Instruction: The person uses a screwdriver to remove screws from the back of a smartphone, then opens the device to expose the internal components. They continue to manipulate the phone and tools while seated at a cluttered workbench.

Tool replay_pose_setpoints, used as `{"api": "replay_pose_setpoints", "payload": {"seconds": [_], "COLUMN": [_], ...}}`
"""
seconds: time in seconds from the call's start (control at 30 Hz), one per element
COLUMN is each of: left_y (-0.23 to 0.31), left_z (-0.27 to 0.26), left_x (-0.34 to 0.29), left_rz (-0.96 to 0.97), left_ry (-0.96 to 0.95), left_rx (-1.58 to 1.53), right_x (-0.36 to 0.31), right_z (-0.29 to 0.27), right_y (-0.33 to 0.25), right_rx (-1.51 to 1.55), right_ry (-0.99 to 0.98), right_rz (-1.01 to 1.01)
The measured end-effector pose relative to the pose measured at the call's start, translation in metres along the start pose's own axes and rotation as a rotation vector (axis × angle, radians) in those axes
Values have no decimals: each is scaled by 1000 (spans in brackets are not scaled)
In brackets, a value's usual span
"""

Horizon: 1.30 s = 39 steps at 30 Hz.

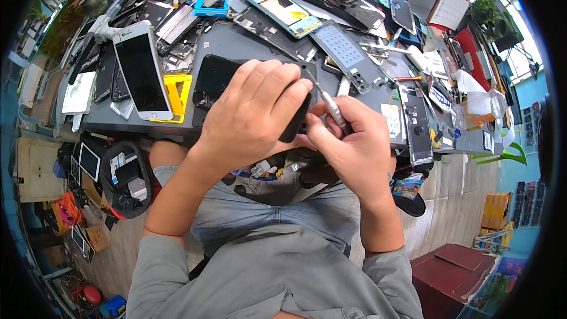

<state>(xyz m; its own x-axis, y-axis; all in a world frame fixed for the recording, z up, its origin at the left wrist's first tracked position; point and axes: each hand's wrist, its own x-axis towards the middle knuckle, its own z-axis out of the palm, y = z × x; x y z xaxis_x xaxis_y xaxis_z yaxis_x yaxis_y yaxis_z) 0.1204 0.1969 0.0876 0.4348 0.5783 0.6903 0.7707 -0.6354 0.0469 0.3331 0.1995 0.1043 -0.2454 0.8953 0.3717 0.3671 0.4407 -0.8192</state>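
Note:
Over the near edge of the desk, my left hand (255, 106) curls around a dark phone (293, 123), its fingers across the top and hiding much of it. My right hand (358, 140) is closed on a slim silver tool (328, 104) like a precision screwdriver or knife. The tool's thin tip points up and to the left, beside my left fingers; whether it touches the phone I cannot tell. Some of my right fingers reach the phone's lower right edge. Behind my left hand lies a black phone screen (210, 78), its lower left corner looking cracked.
A white phone (140, 71) leans by a yellow frame (178, 95) at the left. Opened phones, including a teal-edged one (280, 10), and a grey phone back (344, 53) crowd the desk's far side. A black phone part (417, 125) sits at the right edge. A bin (122, 180) stands below left.

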Motion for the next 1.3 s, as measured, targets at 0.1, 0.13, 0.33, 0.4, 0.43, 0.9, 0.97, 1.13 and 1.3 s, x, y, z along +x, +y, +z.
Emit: {"api": "replay_pose_setpoints", "payload": {"seconds": [0.1,0.13,0.33,0.4,0.43,0.9,0.97,1.13,1.3], "left_y": [1,1,7,21,28,47,53,76,94], "left_z": [-3,-4,-27,-53,-65,-47,-27,17,12], "left_x": [2,4,11,20,23,-73,-110,-170,-175], "left_rz": [2,10,56,56,41,-574,-695,-774,-978], "left_ry": [-19,-23,-96,-206,-233,-1407,-1374,-1113,-1032], "left_rx": [-16,-30,-94,-117,-151,-1411,-1654,-1805,-1798], "right_x": [2,3,1,-5,-9,-109,-116,-129,-135], "right_z": [4,3,-11,-21,-26,-9,-6,0,-1], "right_y": [3,2,-3,-12,-19,-1,9,32,49], "right_rx": [-112,-166,-210,-212,-231,75,71,48,62], "right_ry": [35,50,-12,-46,-90,-615,-683,-780,-821], "right_rz": [-97,-159,-401,-490,-532,-801,-813,-768,-686]}}
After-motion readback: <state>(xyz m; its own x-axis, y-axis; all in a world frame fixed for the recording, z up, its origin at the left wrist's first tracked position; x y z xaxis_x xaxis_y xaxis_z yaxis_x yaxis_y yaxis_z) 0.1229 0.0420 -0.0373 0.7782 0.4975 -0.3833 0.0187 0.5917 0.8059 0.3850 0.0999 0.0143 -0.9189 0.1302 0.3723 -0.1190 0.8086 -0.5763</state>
